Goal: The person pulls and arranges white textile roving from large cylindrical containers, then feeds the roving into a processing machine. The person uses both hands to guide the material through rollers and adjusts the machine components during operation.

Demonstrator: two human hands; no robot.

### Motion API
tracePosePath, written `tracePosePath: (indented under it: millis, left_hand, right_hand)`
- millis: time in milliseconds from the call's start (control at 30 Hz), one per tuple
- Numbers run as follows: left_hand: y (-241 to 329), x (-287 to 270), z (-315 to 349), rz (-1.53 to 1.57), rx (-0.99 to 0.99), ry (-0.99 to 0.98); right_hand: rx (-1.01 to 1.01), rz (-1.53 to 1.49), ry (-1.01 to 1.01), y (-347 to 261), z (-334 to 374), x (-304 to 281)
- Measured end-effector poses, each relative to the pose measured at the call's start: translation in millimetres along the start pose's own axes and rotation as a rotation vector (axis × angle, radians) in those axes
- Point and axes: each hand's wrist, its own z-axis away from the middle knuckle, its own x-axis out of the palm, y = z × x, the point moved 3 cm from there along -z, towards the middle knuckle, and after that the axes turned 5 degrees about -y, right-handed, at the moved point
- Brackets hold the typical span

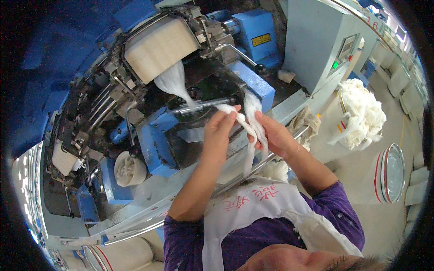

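Observation:
Both hands are up in front of the apron, over the machine's front edge. My left hand (220, 128) pinches a white cotton sliver (241, 119) between thumb and fingers. My right hand (275, 134) is closed on a second, looser cotton strand (251, 103), which rises above the fingers toward a blue block. Between the hands the strands cross, and their ends hang down toward the apron. Beyond my left hand, a fan of white fibre (172, 80) comes from under the cream cover (160, 45) and narrows to a tail by a metal roller (203, 105).
A white tub (129, 169) of fibre scraps sits at the machine's left. To the right stand a control cabinet (316, 43) and a tall can (332, 128) overflowing with cotton (361, 113). A metal rail (226, 184) runs along the front. Another round can (392, 174) stands at far right.

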Motion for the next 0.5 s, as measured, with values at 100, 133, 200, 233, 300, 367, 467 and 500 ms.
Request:
tracePosePath:
  millis: [100,133,200,233,300,367,467,500]
  left_hand:
    - [-4.0,-1.4,2.3,-0.184,-0.086,-0.003]
    - [-3.0,-0.3,4.8,-0.213,-0.067,-0.074]
    - [-0.9,3.7,6.9,-0.18,-0.101,-0.166]
    - [6.1,6.9,9.9,-0.279,-0.004,-0.158]
    - [23.0,14.5,24.8,-0.384,-0.019,-0.239]
    - [49.0,33.1,35.9,-0.509,0.132,-0.521]
    - [85.7,70.4,63.6,-0.431,0.289,-1.006]
    - [91.4,81.5,72.4,-0.376,0.247,-1.076]
  right_hand:
    - [0.004,0.284,0.054,-0.9,9.2,-4.9]
    - [-0.037,0.414,-0.021,-2.9,12.3,-7.8]
    - [-0.053,0.641,-0.113,-5.2,27.0,-30.1]
    - [-0.072,0.736,-0.115,-7.7,41.7,-50.9]
    - [-0.105,0.879,-0.26,-6.1,61.7,-99.2]
    - [0.107,1.073,-0.38,-9.6,82.0,-182.9]
    - [0.508,1.516,-0.076,-48.7,109.3,-349.9]
    - [0.641,1.844,0.082,-73.7,118.8,-402.1]
